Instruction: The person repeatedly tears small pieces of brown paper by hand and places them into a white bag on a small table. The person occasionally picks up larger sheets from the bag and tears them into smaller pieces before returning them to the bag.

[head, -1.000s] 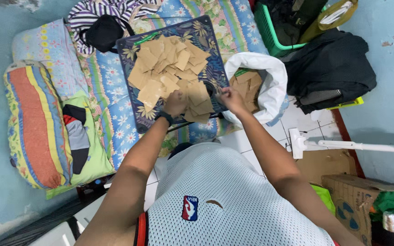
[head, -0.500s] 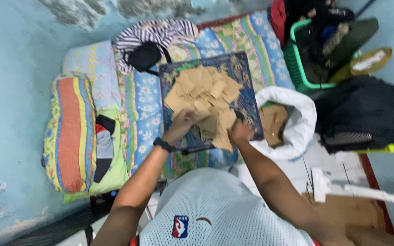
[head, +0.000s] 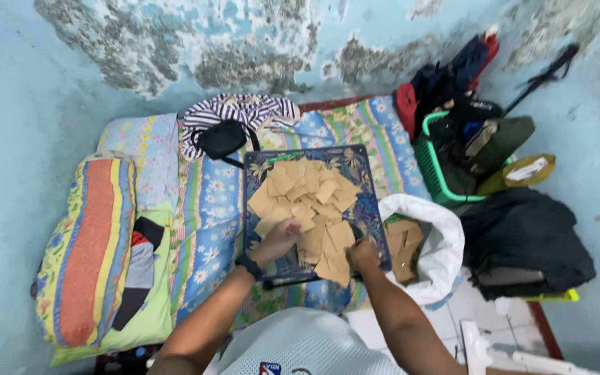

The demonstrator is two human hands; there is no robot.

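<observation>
A dark blue leaf-patterned tray (head: 359,167) lies on a floral mattress and carries a heap of flat brown paper pieces (head: 303,194). My left hand (head: 279,239), with a black band on its wrist, rests on the near side of the heap and grips brown pieces there. My right hand (head: 362,255) is at the tray's near right corner, closed on the edge of some brown pieces (head: 333,257). A white sack (head: 446,253) holding more brown pieces stands just right of the tray.
A black pouch (head: 220,139) and striped cloth lie behind the tray. Colourful pillows (head: 92,250) fill the left side. A green basket (head: 435,177) of clothes and a black bag (head: 529,239) stand at the right. A white mop head (head: 477,344) lies on the tiled floor.
The camera has tilted up, showing more of the peeling wall. My right hand came from the sack's rim to the tray's near right corner. My left hand stays on the heap.
</observation>
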